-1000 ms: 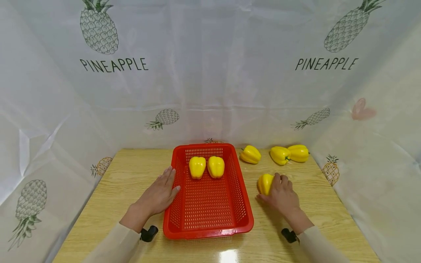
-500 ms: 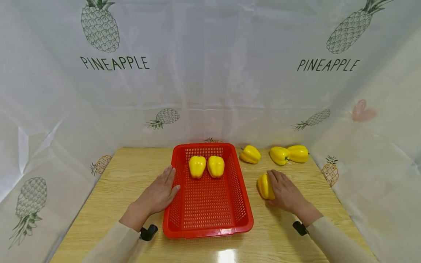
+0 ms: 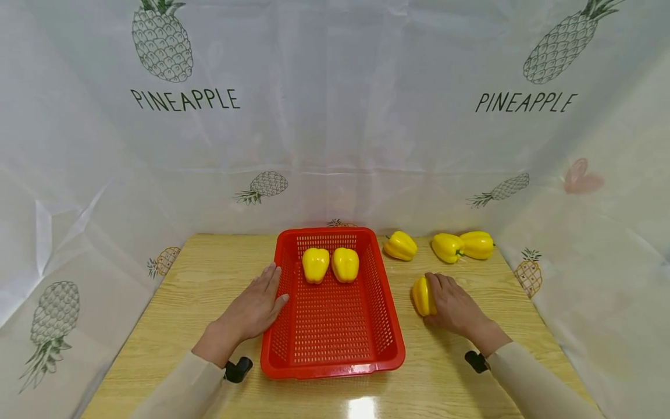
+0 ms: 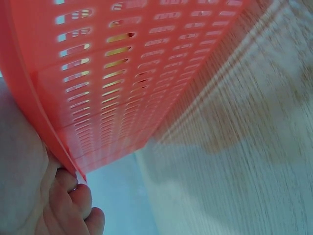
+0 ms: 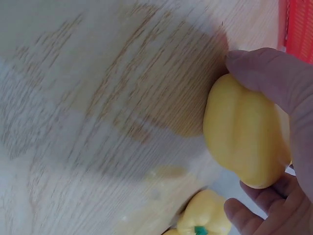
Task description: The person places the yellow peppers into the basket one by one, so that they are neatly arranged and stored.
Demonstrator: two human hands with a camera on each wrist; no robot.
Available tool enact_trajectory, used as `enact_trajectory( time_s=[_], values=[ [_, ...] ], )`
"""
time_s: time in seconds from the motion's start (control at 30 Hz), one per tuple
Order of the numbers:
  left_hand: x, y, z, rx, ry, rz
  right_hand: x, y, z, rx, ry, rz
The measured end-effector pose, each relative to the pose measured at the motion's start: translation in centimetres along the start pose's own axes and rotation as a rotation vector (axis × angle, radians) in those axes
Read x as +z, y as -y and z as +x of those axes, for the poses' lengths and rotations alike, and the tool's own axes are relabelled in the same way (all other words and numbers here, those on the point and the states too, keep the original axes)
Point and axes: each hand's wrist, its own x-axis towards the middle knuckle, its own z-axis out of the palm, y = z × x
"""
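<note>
Pepper (image 3: 421,297) in grasp, a person's right hand (image 3: 455,308) curls thumb and fingers around the glossy yellow piece, right of center in the head view, against a wood-grain tabletop (image 3: 220,262); whether it rests on the wood or is slightly raised cannot be told. The right wrist view shows the thumb on one side and fingers on the other. At center left, the left hand (image 3: 248,308) lies with its fingers extended, unclenched, along the left rim of a red perforated basket (image 3: 332,331). Two yellow peppers (image 3: 316,265) sit side by side inside it, toward the far end. Near the basket's far right corner lies a lone yellow pepper (image 3: 400,245), on its side, with a further pair (image 3: 447,248) at the upper right edge of the table, one overlapping the other in view. Behind, a pale sheet (image 3: 335,128) printed with pineapples and the word "PINEAPPLE" fills the upper frame.
</note>
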Motion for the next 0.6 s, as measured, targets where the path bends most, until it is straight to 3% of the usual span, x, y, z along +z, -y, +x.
enact_trajectory(
  time_s=[0.27, 0.6],
  values=[
    [-0.06, -0.04, 0.06, -0.009, 0.007, -0.009, -0.26, 0.13, 0.01, 0.025, 0.018, -0.007],
    [-0.06, 0.00, -0.05, -0.010, 0.015, -0.007, -0.28, 0.10, 0.18, 0.060, 0.063, 0.083]
  ],
)
